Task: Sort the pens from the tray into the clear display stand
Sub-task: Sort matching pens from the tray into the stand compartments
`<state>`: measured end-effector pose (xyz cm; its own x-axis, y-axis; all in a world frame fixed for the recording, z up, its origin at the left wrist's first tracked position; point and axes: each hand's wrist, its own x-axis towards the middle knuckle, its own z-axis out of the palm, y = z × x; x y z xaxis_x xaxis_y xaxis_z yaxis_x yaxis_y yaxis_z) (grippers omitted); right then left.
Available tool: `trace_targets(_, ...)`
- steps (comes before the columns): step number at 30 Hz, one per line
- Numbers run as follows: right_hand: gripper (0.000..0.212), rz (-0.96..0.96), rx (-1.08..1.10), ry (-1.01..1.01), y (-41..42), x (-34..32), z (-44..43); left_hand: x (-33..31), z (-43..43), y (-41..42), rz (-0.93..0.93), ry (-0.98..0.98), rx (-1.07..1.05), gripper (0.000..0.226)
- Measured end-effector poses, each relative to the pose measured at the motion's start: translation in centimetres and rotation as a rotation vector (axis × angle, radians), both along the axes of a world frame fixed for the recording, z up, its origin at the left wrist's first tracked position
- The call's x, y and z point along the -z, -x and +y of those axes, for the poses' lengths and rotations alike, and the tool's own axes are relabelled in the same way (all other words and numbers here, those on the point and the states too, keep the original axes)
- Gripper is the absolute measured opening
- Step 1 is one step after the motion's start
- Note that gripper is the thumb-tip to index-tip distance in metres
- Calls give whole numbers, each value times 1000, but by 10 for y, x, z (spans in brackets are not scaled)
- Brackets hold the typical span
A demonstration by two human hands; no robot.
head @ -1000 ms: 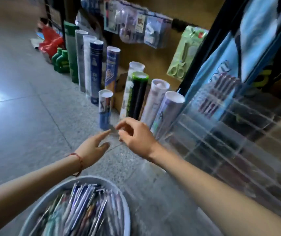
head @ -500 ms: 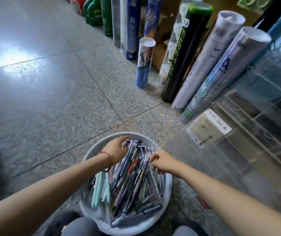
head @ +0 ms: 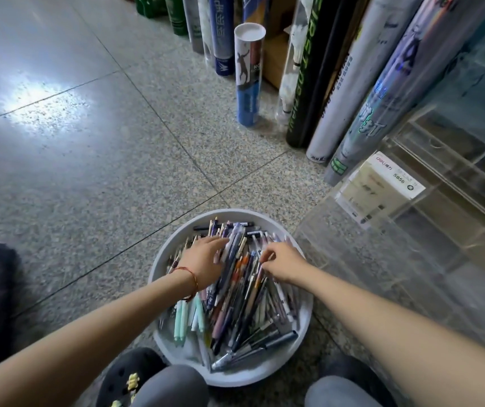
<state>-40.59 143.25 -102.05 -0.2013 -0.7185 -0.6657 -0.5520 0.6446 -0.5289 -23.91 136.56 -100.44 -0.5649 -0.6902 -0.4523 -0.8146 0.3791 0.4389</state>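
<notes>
A round grey tray (head: 267,373) sits on the floor between my knees, heaped with several pens (head: 244,301) of mixed colours. My left hand (head: 204,261), a red string at its wrist, lies on the left of the pile with fingers stretched over the pens. On the right of the heap my right hand (head: 284,261) has its fingers curled down among the pens; whether it pinches one is hidden. The clear display stand (head: 429,230) rises at the right, its tiered slots showing no pens here.
Tall shuttlecock tubes (head: 248,74) lean and stand in a row behind the tray, up to the stand's left side. A white label (head: 382,186) sticks on the stand. My black shoe (head: 126,377) is at the bottom left. Speckled stone floor stretches left.
The view dropped from the shelves to the tray. Both hands came down from in front of the tubes into the pens. Since half a second ago they have shifted slightly within the pile.
</notes>
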Motion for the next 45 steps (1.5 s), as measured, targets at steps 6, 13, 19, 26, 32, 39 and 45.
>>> trace_targets(6, 32, -57, -53, -40, 6, -4, 2, 4, 18, 3, -143, 81, 202, 60)
trace_targets(13, 16, 92, -268, -100, 15, -4, 27, -3, 27, 9, -207, 191, 287, 60)
trace_targets(19, 17, 202, -233, -148, 17, 3, 44, -1, 45, 15, -159, 343, 691, 73)
trace_targets(26, 20, 250, -60, -179, 5, 9, 68, 26, 78, 15, -90, 494, 1155, 58)
trace_targets(32, 20, 251, -151, -214, -13, 9, 80, 34, 89, 7, -3, 524, 946, 37)
trace_targets(39, 21, 253, -190, -236, -22, -5, 80, 37, 88, 2, 81, 478, 836, 46)
trace_targets(45, 39, 19, 0, -235, -3, -26, 94, 25, 86, 4, 152, 493, 720, 45)
